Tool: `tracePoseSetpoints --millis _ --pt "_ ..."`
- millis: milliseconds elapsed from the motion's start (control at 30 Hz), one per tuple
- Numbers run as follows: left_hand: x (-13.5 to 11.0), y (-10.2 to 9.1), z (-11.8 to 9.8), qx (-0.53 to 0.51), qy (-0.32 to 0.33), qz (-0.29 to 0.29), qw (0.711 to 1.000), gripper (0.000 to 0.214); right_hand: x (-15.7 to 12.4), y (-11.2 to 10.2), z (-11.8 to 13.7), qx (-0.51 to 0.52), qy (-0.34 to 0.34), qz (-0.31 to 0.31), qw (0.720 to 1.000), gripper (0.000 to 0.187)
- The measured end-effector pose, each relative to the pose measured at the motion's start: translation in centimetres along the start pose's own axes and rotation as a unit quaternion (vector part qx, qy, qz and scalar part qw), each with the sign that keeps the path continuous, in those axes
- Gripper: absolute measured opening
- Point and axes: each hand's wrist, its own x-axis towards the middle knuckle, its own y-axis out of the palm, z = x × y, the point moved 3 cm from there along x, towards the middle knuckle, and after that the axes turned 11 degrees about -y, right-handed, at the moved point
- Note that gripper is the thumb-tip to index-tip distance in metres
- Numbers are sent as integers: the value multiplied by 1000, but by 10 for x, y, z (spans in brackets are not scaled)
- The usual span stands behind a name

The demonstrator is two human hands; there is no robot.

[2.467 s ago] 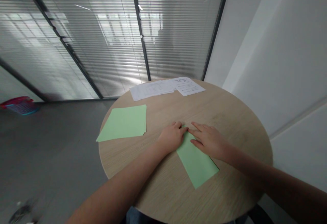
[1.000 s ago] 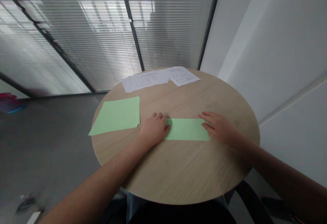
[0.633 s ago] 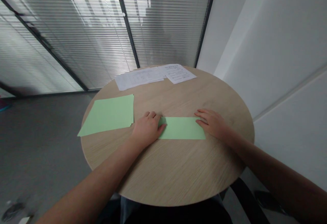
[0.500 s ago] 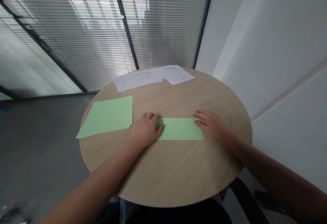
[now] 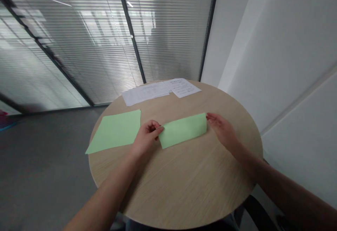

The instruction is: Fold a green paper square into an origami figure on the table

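Note:
A narrow strip of green paper (image 5: 183, 130), seemingly folded, lies between my two hands, tilted with its right end farther up the table. My left hand (image 5: 149, 132) pinches its left end between thumb and curled fingers. At the right end, my right hand (image 5: 221, 127) holds its fingers stretched out, the fingertips close to or touching the paper's upper right corner; contact is hard to make out. Left of my left hand rests a stack of larger green paper sheets (image 5: 116, 131).
The round wooden table (image 5: 179, 185) holds several white printed sheets (image 5: 147, 93) at its far edge. Beyond stand glass panels with blinds (image 5: 171, 48); a white wall (image 5: 295, 48) rises on the right. A dark chair part (image 5: 259, 211) shows at lower right.
The green strip, flat under my left hand before, is now pinched at its left end and turned, its right end raised. My right hand has come off the strip's top toward its edge.

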Motion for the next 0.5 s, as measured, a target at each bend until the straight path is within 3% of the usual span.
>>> tracePoseSetpoints --millis 67,133,233,300,400,500 --pt "-3 -6 -5 -156 -13 -30 987 38 -4 4 15 186 62 -96 976 56" --pt "-8 -8 -9 -240 -15 -45 970 44 -6 19 41 288 80 -69 952 60" --pt "-14 -3 -10 -267 -23 -29 963 48 -1 44 83 318 68 19 945 56" --pt "-16 2 -8 -262 -35 -11 964 51 9 54 96 312 100 -33 944 49" --pt "-17 7 -4 -253 -50 12 966 48 23 61 100 313 114 -74 940 50" --pt "-19 10 -3 -242 -32 41 969 47 25 66 94 293 126 14 948 48"
